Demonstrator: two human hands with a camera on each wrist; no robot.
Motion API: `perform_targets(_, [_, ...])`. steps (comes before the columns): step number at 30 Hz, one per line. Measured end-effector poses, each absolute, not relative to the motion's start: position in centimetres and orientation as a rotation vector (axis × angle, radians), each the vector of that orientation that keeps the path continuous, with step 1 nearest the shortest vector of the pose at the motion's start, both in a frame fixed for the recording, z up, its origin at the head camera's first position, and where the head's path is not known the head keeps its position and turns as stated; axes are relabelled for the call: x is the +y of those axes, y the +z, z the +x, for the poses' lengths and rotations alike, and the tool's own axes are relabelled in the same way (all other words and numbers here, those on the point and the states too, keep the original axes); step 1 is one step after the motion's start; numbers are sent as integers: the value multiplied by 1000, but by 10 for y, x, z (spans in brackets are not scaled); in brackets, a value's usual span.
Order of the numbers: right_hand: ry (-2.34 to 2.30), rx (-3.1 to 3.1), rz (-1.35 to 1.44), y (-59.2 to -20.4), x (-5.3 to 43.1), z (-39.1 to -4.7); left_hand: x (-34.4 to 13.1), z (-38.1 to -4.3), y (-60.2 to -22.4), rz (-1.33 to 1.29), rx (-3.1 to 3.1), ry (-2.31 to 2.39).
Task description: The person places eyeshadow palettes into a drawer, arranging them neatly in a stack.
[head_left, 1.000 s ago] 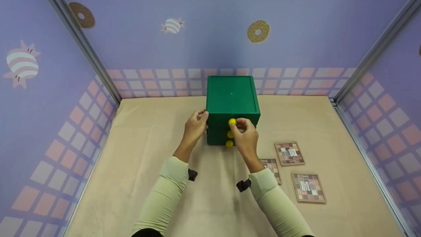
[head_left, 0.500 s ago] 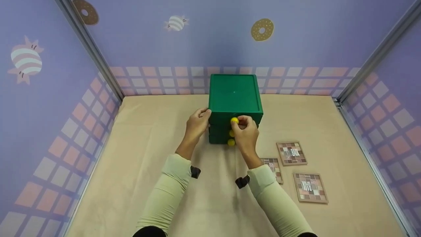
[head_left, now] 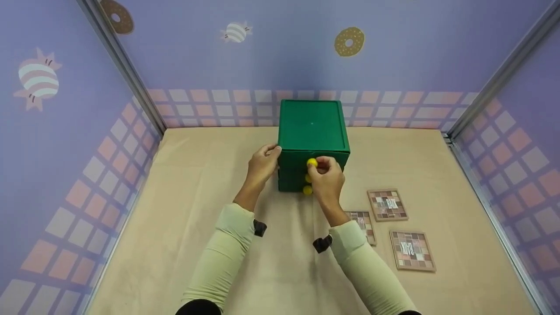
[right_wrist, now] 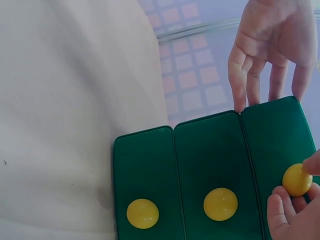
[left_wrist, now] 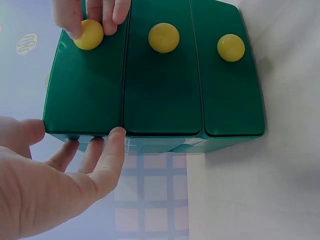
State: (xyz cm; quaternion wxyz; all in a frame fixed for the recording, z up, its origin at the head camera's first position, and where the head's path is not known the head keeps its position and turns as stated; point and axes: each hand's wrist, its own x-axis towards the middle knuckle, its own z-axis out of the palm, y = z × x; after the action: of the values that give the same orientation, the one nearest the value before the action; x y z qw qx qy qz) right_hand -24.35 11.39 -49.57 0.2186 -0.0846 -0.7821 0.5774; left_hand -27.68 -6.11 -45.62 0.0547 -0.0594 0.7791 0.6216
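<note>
A green box with several drawers (head_left: pixel 311 124) stands near the back wall, its three fronts stacked and each bearing a round yellow knob. My right hand (head_left: pixel 328 177) pinches the top knob (right_wrist: pixel 297 180) between thumb and fingers. The middle knob (left_wrist: pixel 164 38) and the bottom knob (left_wrist: pixel 231 48) are untouched; in the head view the right hand partly covers the middle one. My left hand (head_left: pixel 261 165) rests against the box's left side at the top drawer, fingers extended and fingertips at the side edge, thumb at the upper front corner. All three fronts sit flush in the left wrist view.
Three flat square palettes with checkered covers lie to the right: a far palette (head_left: pixel 387 204), a near palette (head_left: pixel 412 250), and a third palette (head_left: pixel 362 223) partly behind the right forearm. A beige cloth (head_left: pixel 201 183) covers the table. Purple walls (head_left: pixel 288 52) enclose three sides.
The head view has shifted slightly, so the scene sits a little further right. Both hands keep their places on the drawer box, the right one still pinching the top knob.
</note>
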Motion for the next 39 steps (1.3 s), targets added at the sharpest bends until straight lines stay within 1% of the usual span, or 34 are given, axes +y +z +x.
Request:
perform_targets(17, [1577,-2138,-197,-502,117,-214,-62,-280,-455,-199,2297,1905])
perform_targets(27, [1553,-2131,-145,-506,117,-183,-62,-281,-455,-209,2328,1881])
perform_targets(39, [1548,-2136,-151,-506,119,-152,-62,-280,-455,-210,2315,1878])
